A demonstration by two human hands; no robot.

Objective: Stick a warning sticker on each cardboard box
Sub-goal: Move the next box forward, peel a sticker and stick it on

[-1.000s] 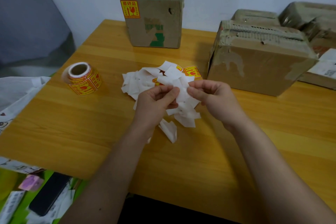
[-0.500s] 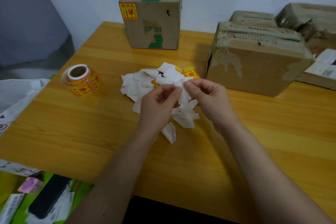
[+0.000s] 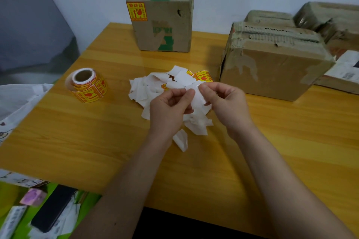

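Centrally, white sticker piece (image 3: 197,96) pinched between left hand (image 3: 167,110) and right hand (image 3: 227,103) fingers, held above backing scraps (image 3: 143,91) on surface (image 3: 77,141).

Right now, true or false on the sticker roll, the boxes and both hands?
1. The yellow-and-red sticker roll stands upright on its flat end. False: it lies on its side, core hole showing.
2. The upright brown cardboard box with green tape already carries a yellow warning sticker. True.
3. Both the left hand and the right hand pinch a white paper piece. True.
4. The big brown cardboard box at right shows a yellow sticker on its near face. False: none visible there.
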